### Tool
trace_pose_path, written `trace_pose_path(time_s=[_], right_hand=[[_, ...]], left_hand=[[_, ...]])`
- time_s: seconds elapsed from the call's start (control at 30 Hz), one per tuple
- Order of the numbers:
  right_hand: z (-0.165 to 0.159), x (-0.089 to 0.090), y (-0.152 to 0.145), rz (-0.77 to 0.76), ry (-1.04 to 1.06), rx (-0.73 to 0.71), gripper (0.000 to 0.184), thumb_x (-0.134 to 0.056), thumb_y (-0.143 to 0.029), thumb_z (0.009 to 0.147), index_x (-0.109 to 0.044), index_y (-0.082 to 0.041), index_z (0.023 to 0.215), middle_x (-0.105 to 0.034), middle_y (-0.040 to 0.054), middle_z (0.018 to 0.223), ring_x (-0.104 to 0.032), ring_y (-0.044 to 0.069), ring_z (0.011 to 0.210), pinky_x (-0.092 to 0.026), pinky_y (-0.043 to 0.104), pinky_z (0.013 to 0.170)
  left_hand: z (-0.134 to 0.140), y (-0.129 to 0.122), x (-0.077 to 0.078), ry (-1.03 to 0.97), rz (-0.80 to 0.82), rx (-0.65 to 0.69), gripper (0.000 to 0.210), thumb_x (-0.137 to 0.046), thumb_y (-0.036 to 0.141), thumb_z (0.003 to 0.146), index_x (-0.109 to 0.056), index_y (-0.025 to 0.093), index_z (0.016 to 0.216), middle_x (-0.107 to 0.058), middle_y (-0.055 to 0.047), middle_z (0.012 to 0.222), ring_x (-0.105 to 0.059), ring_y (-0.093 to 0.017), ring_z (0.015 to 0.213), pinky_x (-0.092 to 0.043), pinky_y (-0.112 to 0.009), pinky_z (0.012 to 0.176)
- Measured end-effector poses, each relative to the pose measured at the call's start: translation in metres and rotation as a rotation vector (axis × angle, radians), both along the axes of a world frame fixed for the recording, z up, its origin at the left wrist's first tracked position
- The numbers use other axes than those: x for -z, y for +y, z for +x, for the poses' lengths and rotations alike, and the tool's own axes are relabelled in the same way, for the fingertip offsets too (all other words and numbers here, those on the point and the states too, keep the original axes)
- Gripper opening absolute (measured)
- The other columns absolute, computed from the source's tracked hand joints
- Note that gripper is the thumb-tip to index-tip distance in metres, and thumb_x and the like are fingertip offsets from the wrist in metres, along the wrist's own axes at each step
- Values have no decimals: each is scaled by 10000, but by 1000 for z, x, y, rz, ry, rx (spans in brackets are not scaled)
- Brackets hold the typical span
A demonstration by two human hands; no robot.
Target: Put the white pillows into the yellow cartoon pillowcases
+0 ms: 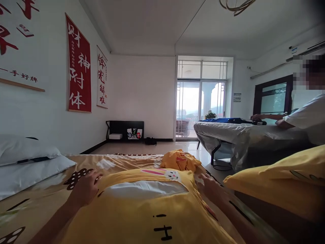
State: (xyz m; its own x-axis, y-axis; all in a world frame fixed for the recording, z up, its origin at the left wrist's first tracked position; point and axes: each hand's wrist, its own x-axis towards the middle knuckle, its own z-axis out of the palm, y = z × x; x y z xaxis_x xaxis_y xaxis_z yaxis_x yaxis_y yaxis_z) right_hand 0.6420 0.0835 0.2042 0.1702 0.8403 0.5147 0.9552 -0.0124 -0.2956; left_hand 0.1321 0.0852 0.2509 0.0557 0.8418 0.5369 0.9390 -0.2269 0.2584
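A yellow pillow (pixel 122 217) lies in front of me, its case printed with black letters and a white rabbit face (pixel 174 175). Through a gap in the case, a strip of white filling (pixel 149 189) shows near the far end. At the far left corner is my left hand (pixel 86 186), fingers loosely bent and apart from the thumb. My right hand (pixel 210 187) is beside the far right corner, its fingers slightly spread. Neither hand visibly grips the cloth. Just beyond the pillow lies a crumpled orange-yellow cloth (pixel 179 159).
Underneath is a patterned bedsheet (pixel 50 193). White pillows (pixel 33 169) lie at left, and another yellow pillow (pixel 279 183) at right. A person (pixel 309 112) in a white top works at a covered table (pixel 228 130) with blue cloth (pixel 228 120). A low black bench (pixel 118 130) stands by the wall.
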Motion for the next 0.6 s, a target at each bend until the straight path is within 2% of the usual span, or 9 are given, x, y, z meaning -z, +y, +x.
trace_pose_path(time_s=[0.07, 0.1, 0.13, 0.17, 0.23, 0.3, 0.37, 0.43, 0.6], right_hand=[[-27, -34, 2, 120, -24, -94, 275, -362, -325, 888, -617, -236, 941, -667, 88, 1042, -633, 236, 957, -453, 348, 788], [-46, -42, 2, 160, -40, -144, 296, -337, -336, 915, -613, -229, 927, -675, 69, 992, -631, 211, 919, -442, 323, 782], [-68, -42, 1, 167, -55, -165, 303, -329, -332, 929, -612, -225, 904, -680, 54, 944, -627, 196, 887, -432, 307, 774], [-91, -34, 0, 145, -69, -163, 301, -333, -308, 933, -617, -220, 888, -684, 51, 916, -622, 194, 871, -424, 304, 767], [-133, -2, -3, 32, -98, -111, 282, -366, -219, 910, -639, -203, 842, -695, 66, 882, -624, 207, 845, -417, 313, 753], [-162, 38, -6, -64, -118, -109, 253, -422, -137, 859, -664, -189, 807, -706, 84, 876, -629, 219, 848, -418, 319, 768], [-175, 67, -7, -107, -125, -111, 256, -436, -93, 834, -680, -169, 851, -706, 104, 931, -625, 234, 913, -413, 327, 813], [-173, 75, -7, -122, -124, -91, 272, -418, -100, 853, -676, -144, 923, -695, 116, 997, -612, 239, 972, -409, 326, 830], [-143, 51, -16, -153, -129, -47, 280, -402, -173, 894, -676, -118, 914, -682, 124, 1001, -607, 231, 981, -409, 297, 809]], left_hand=[[38, -10, -35, 50, 0, 130, 396, -317, 375, 855, -669, 211, 927, -697, -63, 1002, -631, -224, 951, -440, -334, 869], [59, -14, -41, 86, -21, 169, 396, -305, 377, 875, -664, 211, 894, -703, -55, 944, -632, -215, 915, -431, -329, 859], [78, -15, -40, 132, -70, 184, 408, -287, 373, 895, -660, 210, 856, -704, -52, 885, -634, -212, 875, -427, -330, 845], [96, -15, -31, 171, -134, 176, 413, -286, 364, 905, -661, 204, 841, -706, -60, 860, -637, -218, 860, -425, -334, 834], [124, -10, 4, 226, -284, 137, 391, -322, 324, 897, -679, 181, 824, -716, -99, 872, -648, -247, 862, -436, -349, 804], [139, -4, 44, 247, -389, 108, 361, -364, 257, 866, -707, 153, 818, -722, -147, 919, -660, -286, 884, -447, -373, 785], [143, 4, 71, 254, -427, 99, 369, -364, 208, 848, -723, 128, 821, -718, -183, 939, -666, -317, 893, -449, -401, 784], [138, 10, 78, 234, -429, 83, 376, -364, 216, 849, -723, 106, 875, -708, -206, 974, -661, -330, 925, -449, -407, 787], [111, 6, 61, 123, -434, 61, 393, -395, 369, 874, -714, 140, 855, -714, -167, 985, -662, -272, 920, -457, -328, 722]])
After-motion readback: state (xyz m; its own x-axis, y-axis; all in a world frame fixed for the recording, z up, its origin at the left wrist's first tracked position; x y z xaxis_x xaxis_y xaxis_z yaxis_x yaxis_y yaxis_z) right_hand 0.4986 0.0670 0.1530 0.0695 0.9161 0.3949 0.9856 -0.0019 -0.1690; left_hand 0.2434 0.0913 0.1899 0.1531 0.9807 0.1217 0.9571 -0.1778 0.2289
